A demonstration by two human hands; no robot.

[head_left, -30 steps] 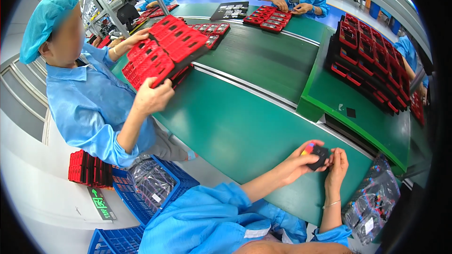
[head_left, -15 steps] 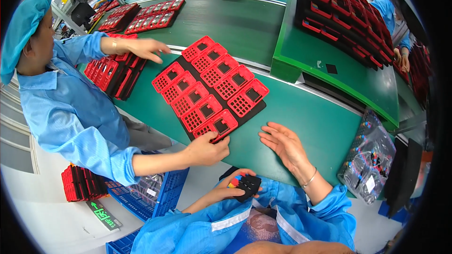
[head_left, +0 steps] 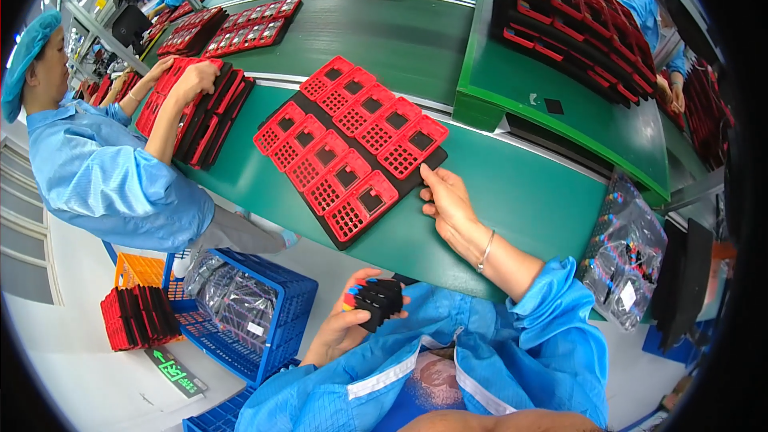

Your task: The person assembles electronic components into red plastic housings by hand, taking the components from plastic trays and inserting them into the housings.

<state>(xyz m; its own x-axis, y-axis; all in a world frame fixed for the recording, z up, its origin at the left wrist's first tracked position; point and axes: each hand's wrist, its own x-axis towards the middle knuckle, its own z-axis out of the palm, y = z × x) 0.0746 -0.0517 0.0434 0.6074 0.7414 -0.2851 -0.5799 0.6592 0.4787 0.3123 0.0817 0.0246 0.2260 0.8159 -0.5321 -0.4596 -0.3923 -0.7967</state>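
My left hand (head_left: 346,326) holds a small black part (head_left: 377,302) with coloured wire ends, down near my lap below the belt edge. My right hand (head_left: 448,202) lies flat on the green conveyor belt (head_left: 520,192), fingertips touching the right edge of a black tray (head_left: 416,180). Several red grid holders (head_left: 352,144) with small black parts in them fill that tray in two rows.
A co-worker in a blue coat (head_left: 104,180) on the left grips a stack of red and black trays (head_left: 200,116). More stacked red trays (head_left: 576,24) sit on a raised green shelf. A blue crate (head_left: 240,304) with bagged parts and a clear bag of parts (head_left: 628,260) flank me.
The tray of red holders has slid along the belt to my right hand. The co-worker's hand let go of it and went back to the stack on the left. My left hand keeps the black part.
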